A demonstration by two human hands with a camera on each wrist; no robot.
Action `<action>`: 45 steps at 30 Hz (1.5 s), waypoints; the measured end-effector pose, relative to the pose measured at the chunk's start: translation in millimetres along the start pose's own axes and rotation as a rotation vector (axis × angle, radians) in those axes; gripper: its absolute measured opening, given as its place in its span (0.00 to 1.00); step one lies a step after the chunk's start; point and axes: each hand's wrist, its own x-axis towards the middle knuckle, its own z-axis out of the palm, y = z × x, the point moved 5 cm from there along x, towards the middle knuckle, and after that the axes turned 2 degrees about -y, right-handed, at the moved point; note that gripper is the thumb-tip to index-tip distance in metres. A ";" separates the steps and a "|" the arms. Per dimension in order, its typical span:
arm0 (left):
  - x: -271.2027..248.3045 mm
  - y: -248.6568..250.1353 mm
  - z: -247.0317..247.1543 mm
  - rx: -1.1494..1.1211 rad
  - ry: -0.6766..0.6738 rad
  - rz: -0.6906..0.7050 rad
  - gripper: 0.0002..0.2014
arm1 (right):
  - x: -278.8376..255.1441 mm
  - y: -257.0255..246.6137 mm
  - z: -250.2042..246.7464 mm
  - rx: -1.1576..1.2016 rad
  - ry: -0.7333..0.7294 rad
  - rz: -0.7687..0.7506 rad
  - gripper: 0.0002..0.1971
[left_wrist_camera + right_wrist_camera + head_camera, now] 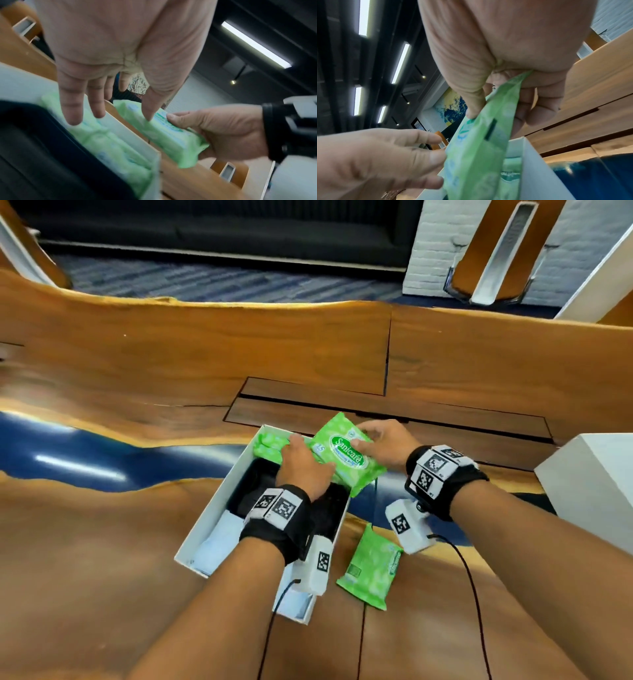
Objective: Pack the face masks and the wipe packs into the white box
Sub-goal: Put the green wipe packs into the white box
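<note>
An open white box (204, 531) lies on the table. It holds green wipe packs (270, 442) at its far end, black masks (247, 488) in the middle and light blue masks (219, 540) at the near end. My right hand (381, 442) grips a green Sanicare wipe pack (345, 454), thumb on top and fingers behind, tilted over the box's far right corner. My left hand (298, 457) reaches into the box with straight fingers on the packed wipes (111, 142), its thumb touching the held pack (164, 133). In the right wrist view the held pack (479, 148) hangs at the box wall (530, 169).
Another green wipe pack (371, 570) lies on the table just right of the box. A white block-shaped box (589, 484) stands at the right edge. The wooden table (102, 542) has a blue resin strip (85, 460) and a recessed panel (376, 405) beyond the box.
</note>
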 end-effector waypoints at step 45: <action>92.1 -5.1 37.6 1.183 -0.238 0.588 0.51 | 28.2 32.9 51.9 -0.808 -0.274 0.028 0.52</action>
